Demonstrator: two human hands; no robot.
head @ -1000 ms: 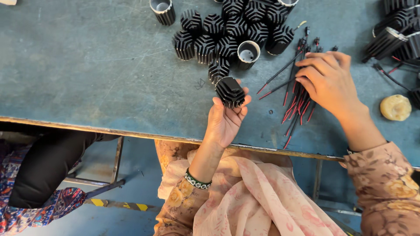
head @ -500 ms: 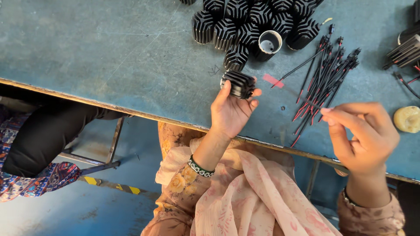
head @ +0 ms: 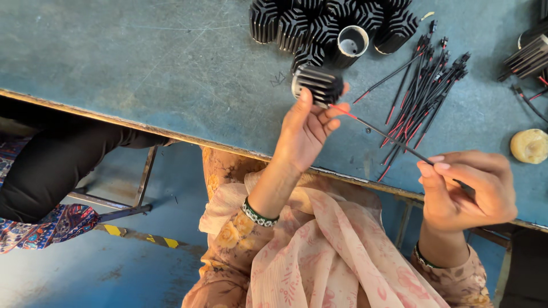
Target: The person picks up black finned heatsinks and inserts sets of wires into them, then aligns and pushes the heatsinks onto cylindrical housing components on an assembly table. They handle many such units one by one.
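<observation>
Holding one black finned cylinder (head: 317, 84) up over the blue surface (head: 142, 63), left hand (head: 305, 131) closed round its bottom end with fingers and thumb. Pinching one thin black wire (head: 381, 134) with a red tip, right hand (head: 465, 191) closed tight on its lower end, red tip touching the left fingers just under the cylinder.

Lying at the top edge of the surface, one heap of more black finned cylinders (head: 325, 25), about eight or nine, hard to count because packed close and cut off by the frame. Among them, one showing its round open mouth, pale inside (head: 352, 41). Lying to the right of that heap, one loose bundle of black and red wires (head: 425, 85), around a dozen, too tangled to count for sure. At the far right edge, one more black finned part (head: 528, 57), partly out of view, and one small round tan lump (head: 530, 145).

No packages, labels or signs to see.

Scratched and dusty blue surface with a worn metal edge. Below it, blue floor (head: 114, 268) with one yellow and black striped strip (head: 140, 236), and metal legs of a frame (head: 142, 182). At the left, another person's dark sleeve (head: 57, 165) and patterned cloth (head: 40, 228). Pink flowered cloth (head: 319, 251) over the lap, one beaded bracelet (head: 258, 214) on the left wrist.
</observation>
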